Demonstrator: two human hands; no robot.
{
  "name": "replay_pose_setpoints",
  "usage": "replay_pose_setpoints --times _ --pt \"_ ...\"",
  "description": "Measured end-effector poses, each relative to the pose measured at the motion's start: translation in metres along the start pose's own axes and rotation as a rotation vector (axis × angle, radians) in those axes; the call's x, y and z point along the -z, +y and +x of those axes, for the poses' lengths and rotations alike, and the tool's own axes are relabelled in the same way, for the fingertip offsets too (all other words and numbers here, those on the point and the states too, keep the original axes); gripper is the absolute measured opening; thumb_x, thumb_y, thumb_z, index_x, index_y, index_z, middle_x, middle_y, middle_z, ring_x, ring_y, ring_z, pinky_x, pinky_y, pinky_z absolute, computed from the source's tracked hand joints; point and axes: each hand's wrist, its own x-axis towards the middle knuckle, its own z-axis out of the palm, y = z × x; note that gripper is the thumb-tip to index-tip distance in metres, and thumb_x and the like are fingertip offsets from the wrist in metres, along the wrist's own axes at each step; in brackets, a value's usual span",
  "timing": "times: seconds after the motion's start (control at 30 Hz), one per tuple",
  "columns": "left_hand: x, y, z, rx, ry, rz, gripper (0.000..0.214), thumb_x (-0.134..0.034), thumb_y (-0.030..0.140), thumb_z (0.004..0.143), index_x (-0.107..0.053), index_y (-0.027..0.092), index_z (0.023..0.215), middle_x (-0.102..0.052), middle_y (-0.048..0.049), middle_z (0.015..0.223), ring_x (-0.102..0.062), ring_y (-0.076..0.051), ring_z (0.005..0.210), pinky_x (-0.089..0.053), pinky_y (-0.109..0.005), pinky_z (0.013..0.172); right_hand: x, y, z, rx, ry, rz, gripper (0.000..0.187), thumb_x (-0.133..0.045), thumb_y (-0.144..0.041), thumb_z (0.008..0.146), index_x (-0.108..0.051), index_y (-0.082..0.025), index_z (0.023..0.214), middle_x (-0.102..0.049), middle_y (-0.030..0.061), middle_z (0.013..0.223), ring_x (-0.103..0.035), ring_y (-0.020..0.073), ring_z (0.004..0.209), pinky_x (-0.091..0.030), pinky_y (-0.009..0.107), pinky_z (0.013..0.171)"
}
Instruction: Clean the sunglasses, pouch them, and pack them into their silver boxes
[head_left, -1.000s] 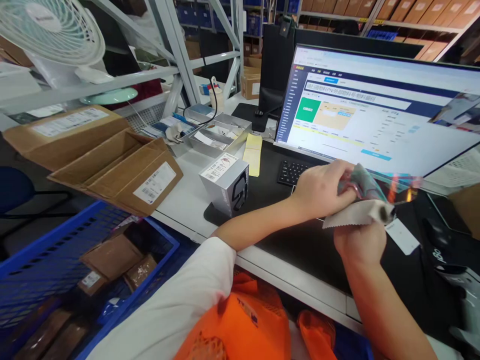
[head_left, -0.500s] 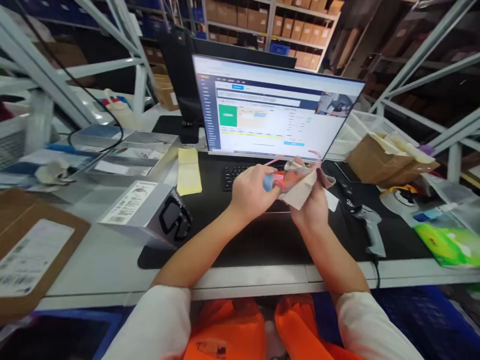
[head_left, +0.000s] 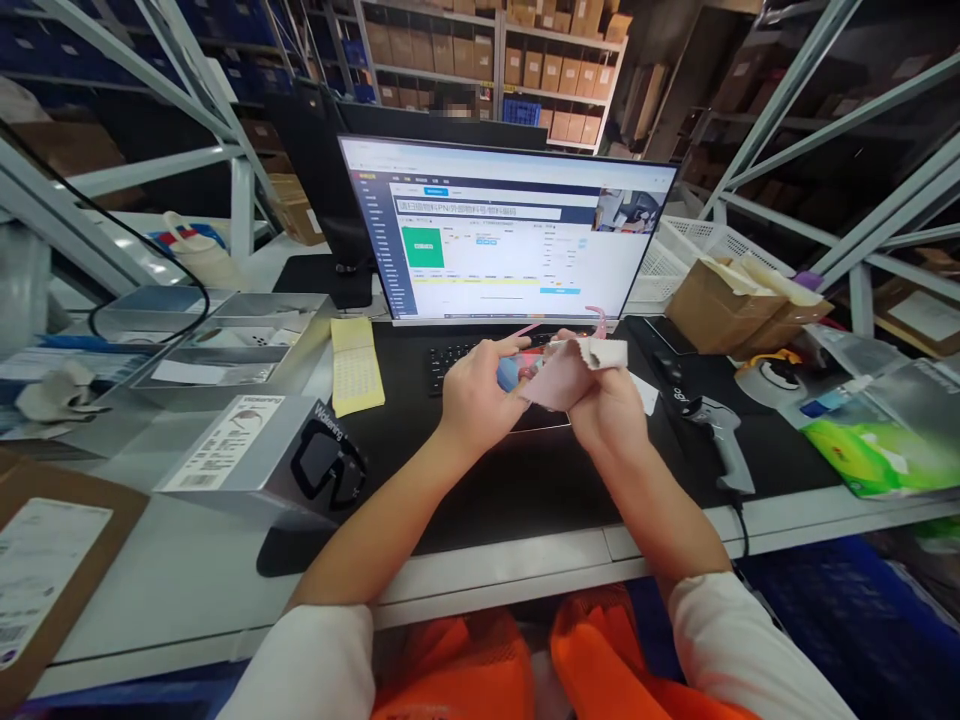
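Note:
My left hand (head_left: 474, 392) grips a pair of pink-framed sunglasses (head_left: 525, 365) with coloured lenses, held over the keyboard (head_left: 450, 357). A pink arm of the glasses sticks up near the screen's lower edge. My right hand (head_left: 606, 404) pinches a pale cleaning cloth (head_left: 571, 372) against the lens. Both hands meet in front of the monitor (head_left: 504, 232), above the black desk mat (head_left: 517, 480).
A silver glasses box (head_left: 259, 455) lies at the left, next to a yellow label pad (head_left: 355, 366) and metal trays (head_left: 232, 340). A barcode scanner (head_left: 712, 425) rests right of my hands. Beyond it are a cardboard box (head_left: 720, 300), a green packet (head_left: 877, 460) and shelving.
The view has swung right from the left side of the desk and now faces the monitor. My hands keep hold of the glasses and cloth; the cloth has shifted over the lens.

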Motion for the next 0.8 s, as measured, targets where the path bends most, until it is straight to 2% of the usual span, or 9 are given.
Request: replay_pose_setpoints --times 0.07,0.17,0.3,0.37,0.43,0.5,0.63,0.7,0.8 --pt "0.001 0.002 0.002 0.040 -0.001 -0.036 0.024 -0.068 0.030 0.088 -0.053 0.023 0.105 -0.078 -0.0085 0.115 -0.076 -0.023 0.103 -0.058 -0.035 0.085 0.006 -0.010 0.006 -0.028 -0.035 -0.064 0.023 -0.083 -0.036 0.065 -0.077 -0.022 0.082 -0.078 0.0042 0.094 -0.071 0.0231 0.100 -0.056 0.037 0.100" --pt "0.008 0.006 0.006 0.148 -0.011 -0.078 0.023 -0.069 0.025 0.084 -0.051 0.024 0.098 -0.079 -0.0070 0.114 -0.077 -0.022 0.099 -0.058 -0.036 0.084 0.021 -0.024 0.014 -0.099 -0.209 -0.217 0.022 -0.083 -0.034 0.067 -0.079 -0.020 0.084 -0.078 0.0053 0.096 -0.072 0.0233 0.095 -0.058 0.036 0.092" --pt "0.020 0.008 0.011 0.247 -0.020 -0.118 0.027 -0.071 0.021 0.078 -0.050 0.025 0.095 -0.079 -0.0043 0.113 -0.077 -0.021 0.096 -0.058 -0.034 0.081 0.045 -0.046 0.023 -0.102 -0.318 -0.460 0.019 -0.084 -0.031 0.068 -0.082 -0.019 0.083 -0.077 0.0045 0.083 -0.069 0.0187 0.070 -0.055 0.027 0.062" --pt "0.024 0.007 0.012 0.260 0.002 -0.142 0.029 -0.071 0.018 0.077 -0.051 0.025 0.097 -0.079 -0.0042 0.113 -0.076 -0.020 0.098 -0.058 -0.033 0.082 0.051 -0.054 0.023 -0.099 -0.367 -0.550 0.022 -0.082 -0.033 0.069 -0.083 -0.018 0.085 -0.077 0.0055 0.081 -0.067 0.0184 0.064 -0.052 0.026 0.054" --pt "0.026 0.006 0.012 0.266 0.027 -0.150 0.029 -0.070 0.016 0.077 -0.051 0.025 0.098 -0.079 -0.0043 0.114 -0.076 -0.020 0.100 -0.059 -0.033 0.084 0.049 -0.055 0.021 -0.091 -0.428 -0.572 0.025 -0.082 -0.034 0.070 -0.083 -0.018 0.089 -0.078 0.0074 0.089 -0.070 0.0221 0.073 -0.056 0.030 0.062" --pt "0.025 0.006 0.011 0.262 0.042 -0.147 0.029 -0.069 0.016 0.077 -0.051 0.025 0.098 -0.079 -0.0044 0.113 -0.076 -0.020 0.100 -0.059 -0.033 0.084 0.040 -0.049 0.017 -0.115 -0.494 -0.534 0.031 -0.082 -0.036 0.072 -0.083 -0.018 0.098 -0.079 0.0091 0.103 -0.073 0.0279 0.092 -0.060 0.036 0.080" --pt "0.019 0.006 0.009 0.207 0.051 -0.105 0.026 -0.071 0.022 0.081 -0.051 0.025 0.098 -0.079 -0.0050 0.111 -0.077 -0.021 0.098 -0.060 -0.035 0.082 0.018 -0.028 0.004 -0.149 -0.557 -0.392 0.038 -0.079 -0.039 0.078 -0.080 -0.020 0.111 -0.074 0.0094 0.123 -0.068 0.0317 0.116 -0.054 0.045 0.103" --pt "0.016 0.005 0.008 0.156 0.057 -0.071 0.026 -0.072 0.026 0.083 -0.051 0.024 0.099 -0.079 -0.0062 0.111 -0.077 -0.022 0.100 -0.060 -0.037 0.084 0.011 -0.020 -0.001 -0.126 -0.479 -0.332 0.034 -0.080 -0.036 0.076 -0.081 -0.021 0.106 -0.075 0.0082 0.119 -0.068 0.0308 0.117 -0.054 0.045 0.103" --pt "0.011 0.005 0.006 0.071 0.068 -0.059 0.025 -0.069 0.024 0.086 -0.048 0.025 0.101 -0.078 -0.0077 0.116 -0.074 -0.022 0.110 -0.059 -0.039 0.092 0.007 -0.012 -0.003 -0.079 -0.282 -0.253 0.027 -0.082 -0.028 0.070 -0.081 -0.020 0.095 -0.078 0.0067 0.110 -0.071 0.0291 0.109 -0.058 0.042 0.096"
